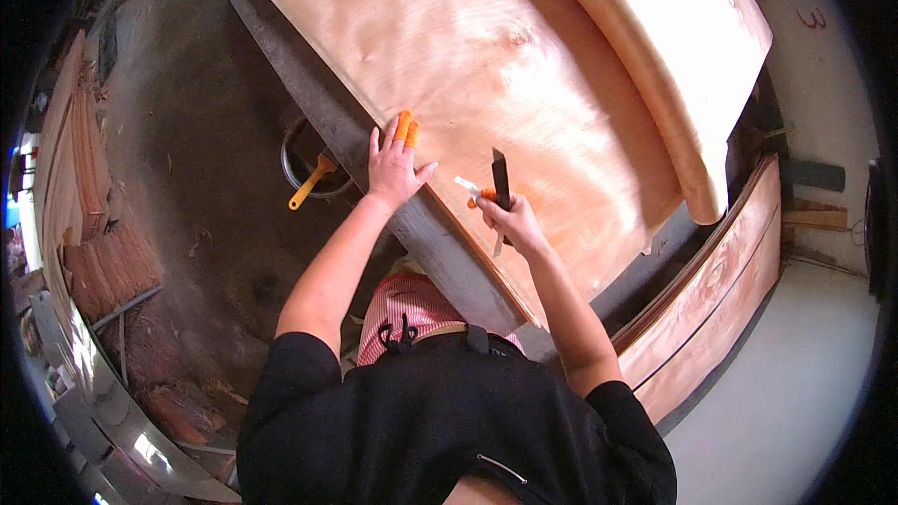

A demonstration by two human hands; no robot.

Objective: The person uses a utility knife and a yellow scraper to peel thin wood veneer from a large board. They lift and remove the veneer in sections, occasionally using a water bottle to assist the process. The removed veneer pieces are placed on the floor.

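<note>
My left hand [395, 168] lies with its fingers spread on the near left edge of a large pale wood veneer sheet [496, 84]. Orange covers wrap two of its fingertips. Over the sheet, to the right, my right hand [512, 222] is closed around a dark flat-bladed knife [500, 178], whose slanted end points away from me. A small white strip [465, 185] sticks out by the thumb and fingers of the same hand; what it is, I cannot tell. Orange also shows on a right fingertip.
Veneer curls over in a long roll [645, 56] at the far right. The sheet rests on a grey-edged bench [318, 84]. Below its left side, a yellow-handled brush [311, 184] lies across a round bucket [288, 161]. Wood panels [720, 290] lean at right; veneer stacks [112, 266] stand left.
</note>
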